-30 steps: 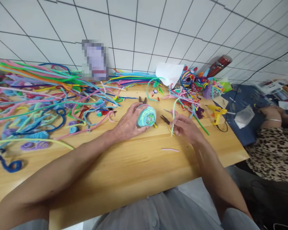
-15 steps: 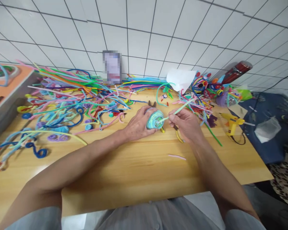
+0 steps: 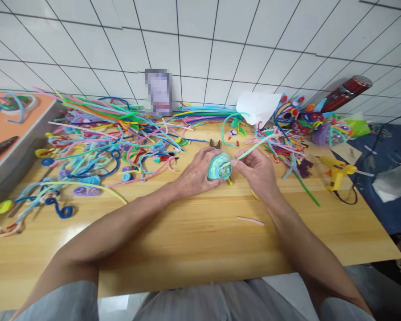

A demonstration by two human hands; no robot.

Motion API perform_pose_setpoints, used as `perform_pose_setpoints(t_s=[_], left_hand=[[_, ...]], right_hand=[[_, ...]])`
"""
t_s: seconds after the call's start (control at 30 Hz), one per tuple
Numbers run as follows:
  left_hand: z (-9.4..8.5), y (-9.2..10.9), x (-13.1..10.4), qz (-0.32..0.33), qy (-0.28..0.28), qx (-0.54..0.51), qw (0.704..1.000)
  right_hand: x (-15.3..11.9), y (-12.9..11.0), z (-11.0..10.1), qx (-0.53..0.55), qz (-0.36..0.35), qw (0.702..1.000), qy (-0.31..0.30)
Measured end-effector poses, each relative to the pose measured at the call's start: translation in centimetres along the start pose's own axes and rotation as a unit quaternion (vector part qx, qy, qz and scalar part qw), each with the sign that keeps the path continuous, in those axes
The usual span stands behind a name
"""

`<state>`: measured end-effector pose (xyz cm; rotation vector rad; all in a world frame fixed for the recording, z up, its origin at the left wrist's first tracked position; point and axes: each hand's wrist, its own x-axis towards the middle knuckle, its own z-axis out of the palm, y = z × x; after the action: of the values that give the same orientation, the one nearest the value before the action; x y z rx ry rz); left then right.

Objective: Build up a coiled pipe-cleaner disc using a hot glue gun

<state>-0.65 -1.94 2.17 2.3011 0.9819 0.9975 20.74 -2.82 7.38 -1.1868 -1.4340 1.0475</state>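
My left hand [image 3: 198, 174] is wrapped round a ball [image 3: 219, 166] coiled in blue, green and yellow pipe cleaner, its end turned to the right. Between the thumb and fingers of my right hand [image 3: 255, 169] is a pale green pipe cleaner [image 3: 258, 146]. One end of it meets the ball; the other sticks out up and to the right. Pliers [image 3: 215, 144] lie behind the ball, their jaws showing and their middle hidden. A yellow handle [image 3: 254, 194] shows partly under my right hand.
Loose pipe cleaners [image 3: 96, 147] heap at the left and back. A yellow glue gun [image 3: 337, 173], finished colourful figures [image 3: 287, 111] and a red flask [image 3: 349, 93] are at right. A short pink piece [image 3: 250, 220] lies in front. A phone [image 3: 158, 93] leans on the wall.
My right hand has come closer to the ball with the pale green pipe cleaner, whose free length near the ball is shorter. The whole view has shifted slightly.
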Motion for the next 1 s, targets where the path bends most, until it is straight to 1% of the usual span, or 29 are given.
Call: perform_pose_setpoints(t_s=[0.13, 0.27, 0.6, 0.83, 1.0], left_hand=[[-0.1, 0.0, -0.1, -0.003, -0.006, -0.007, 1.000], [-0.1, 0.0, -0.2, -0.001, -0.005, -0.012, 1.000], [0.1, -0.2, -0.3, 0.004, -0.003, -0.007, 1.000], [0.0, -0.2, -0.3, -0.002, -0.010, -0.013, 1.000], [-0.7, 0.3, -0.4, -0.007, -0.028, -0.034, 0.999]], right_hand=[[-0.1, 0.2, 0.6, -0.026, -0.018, 0.999, 0.019], [-0.1, 0.6, 0.8, -0.024, -0.034, 0.999, 0.029], [0.1, 1.8, 0.7, -0.014, -0.062, 0.997, 0.032], [0.0, 2.0, 0.9, -0.019, -0.060, 0.997, 0.040], [0.0, 2.4, 0.9, -0.012, -0.058, 0.997, 0.044]])
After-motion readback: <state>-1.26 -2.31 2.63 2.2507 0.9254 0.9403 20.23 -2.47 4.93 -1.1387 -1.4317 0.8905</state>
